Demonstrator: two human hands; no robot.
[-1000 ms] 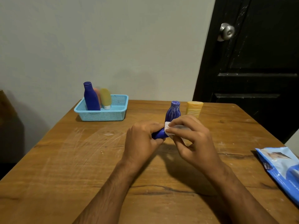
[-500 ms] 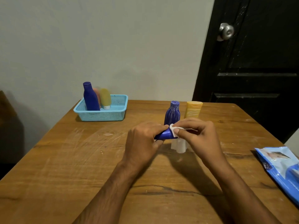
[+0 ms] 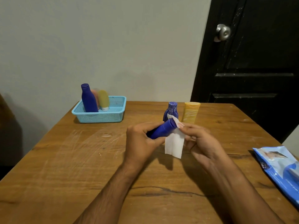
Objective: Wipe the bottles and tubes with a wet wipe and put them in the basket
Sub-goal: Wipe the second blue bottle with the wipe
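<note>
Gripping the blue tube at desk centre with left hand fingers curled round, right hand pinching the wet wipe loosely, risking dropping it before reaching the basket at ten o'clock.

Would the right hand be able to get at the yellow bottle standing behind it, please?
Probably yes, once free: the yellow bottle stands just beyond the right hand with nothing between them, but its fingers pinch the wet wipe.

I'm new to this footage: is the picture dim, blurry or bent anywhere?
Head view: dim, warm light; the hands cast a dark shadow on the table; the door leans, bent by the wide lens; the tubes in the basket look soft.
</note>
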